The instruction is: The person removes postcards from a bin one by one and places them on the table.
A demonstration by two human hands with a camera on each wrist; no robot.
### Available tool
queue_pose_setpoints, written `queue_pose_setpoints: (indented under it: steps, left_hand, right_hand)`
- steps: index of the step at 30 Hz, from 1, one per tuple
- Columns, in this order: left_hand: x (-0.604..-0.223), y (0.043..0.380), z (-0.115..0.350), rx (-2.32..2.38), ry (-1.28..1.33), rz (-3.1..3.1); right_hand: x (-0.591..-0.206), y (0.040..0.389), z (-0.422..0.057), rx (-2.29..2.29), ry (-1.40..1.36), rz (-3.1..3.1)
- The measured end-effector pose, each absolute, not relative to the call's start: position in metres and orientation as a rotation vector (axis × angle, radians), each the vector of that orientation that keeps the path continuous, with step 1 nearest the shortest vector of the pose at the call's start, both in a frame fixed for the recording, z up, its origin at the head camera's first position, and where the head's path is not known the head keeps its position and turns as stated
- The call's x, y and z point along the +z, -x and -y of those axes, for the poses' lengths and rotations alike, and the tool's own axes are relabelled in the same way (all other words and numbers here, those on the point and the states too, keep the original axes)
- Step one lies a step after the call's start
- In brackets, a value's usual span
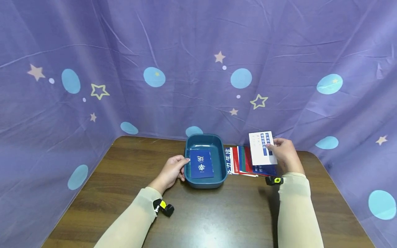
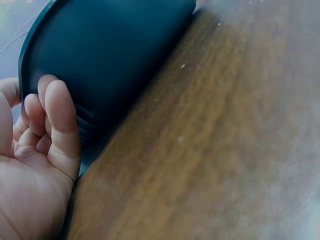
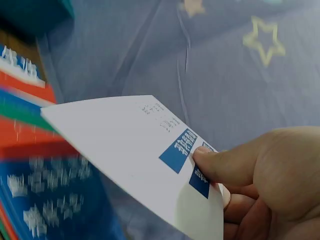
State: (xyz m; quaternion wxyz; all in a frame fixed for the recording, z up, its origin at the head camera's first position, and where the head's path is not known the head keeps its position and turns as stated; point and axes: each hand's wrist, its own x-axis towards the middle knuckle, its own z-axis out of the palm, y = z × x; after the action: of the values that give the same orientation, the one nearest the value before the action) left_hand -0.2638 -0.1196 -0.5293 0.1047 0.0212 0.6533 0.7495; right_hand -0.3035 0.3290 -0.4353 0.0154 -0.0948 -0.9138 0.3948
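My right hand (image 1: 284, 151) pinches a white card (image 1: 260, 153) with blue text blocks, thumb on its printed face, held above the fanned cards. In the right wrist view the card (image 3: 135, 150) slants across the picture, gripped at its right edge. At the left wall of a teal plastic bin (image 1: 206, 185), my left hand (image 1: 171, 171) holds the rim, thumb on top and fingers outside. Those curled fingers (image 2: 62, 107) lie against the bin's outer wall in the left wrist view. Inside the bin lies a blue card (image 1: 201, 165) with white characters.
To the right of the bin, overlapping cards (image 1: 243, 160) in red, white, green and blue lie fanned on the wooden table (image 1: 198, 213). A purple curtain (image 1: 186, 44) with stars and ovals hangs behind the table and along its sides.
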Motion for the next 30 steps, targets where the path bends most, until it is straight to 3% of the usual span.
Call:
queue_pose_setpoints:
  steps: [7,16,30]
  left_hand:
    - [-0.53,0.264,0.12,2.196,-0.068,-1.944]
    - [-0.531,0.265,0.12,2.199,-0.068,-1.943]
    - [-0.53,0.265,0.12,2.199,-0.074,-1.936]
  right_hand:
    - [-0.463,0.305,-0.36,1.438,0.502,2.876]
    - [-0.49,0.315,-0.367,1.348,0.512,2.939]
    - [-0.492,0.309,-0.365,1.008,0.497,3.092]
